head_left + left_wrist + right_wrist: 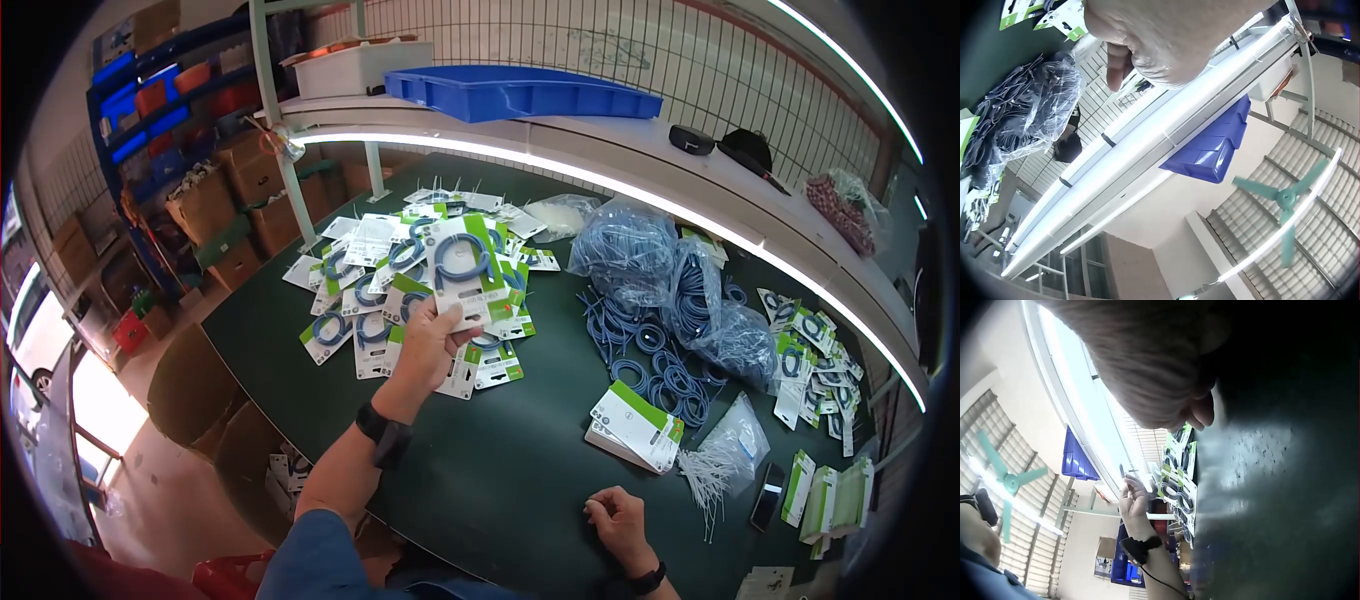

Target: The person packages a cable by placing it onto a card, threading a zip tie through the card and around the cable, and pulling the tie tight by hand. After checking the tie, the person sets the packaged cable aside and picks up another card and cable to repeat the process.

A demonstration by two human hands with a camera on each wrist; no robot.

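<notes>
My left hand [428, 345] pinches the lower edge of a white and green card [467, 290] with a blue-grey coiled cable [463, 262] on it. It holds the card up over a pile of similar carded cables [370, 325] at the table's left. In the left wrist view the hand [1154, 37] fills the top, and the held card is out of sight. My right hand [620, 525] rests near the table's front edge, fingers loosely curled, holding nothing visible. Beyond it lie a stack of blank cards [632, 425] and white cable ties [708, 478].
Bagged cables [625, 250] and loose cable coils [680, 385] lie at the right back. More carded cables [800, 350], a phone [768, 497] and card bundles [820, 500] stand at the far right. A shelf with a blue tray [520, 92] overhangs the table's back.
</notes>
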